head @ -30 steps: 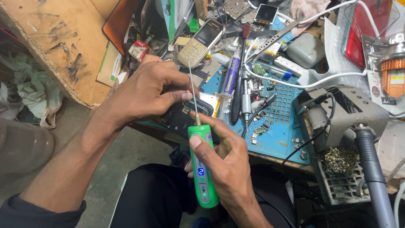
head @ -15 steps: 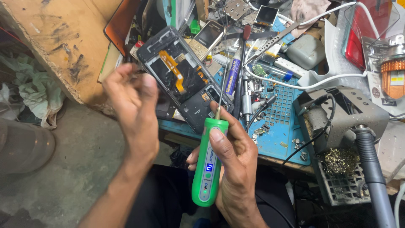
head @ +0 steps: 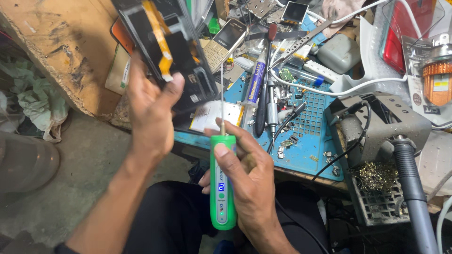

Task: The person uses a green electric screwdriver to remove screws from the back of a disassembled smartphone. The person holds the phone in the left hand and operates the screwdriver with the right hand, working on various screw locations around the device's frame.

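Head view: right hand [head: 249, 183] grips a green electric screwdriver [head: 222, 188], thumb on its top, its thin bit [head: 221, 101] pointing up. Left hand [head: 150, 110] is closed around an opened phone [head: 172, 51], raised and tilted, with an orange flex ribbon [head: 157, 35] across its inside. Beneath both lies a blue work mat [head: 306, 127] at the worktop's near edge, carrying a white battery [head: 219, 115], a syringe [head: 256, 77] and loose parts. A keypad phone [head: 223, 40] lies beyond the mat's far-left corner.
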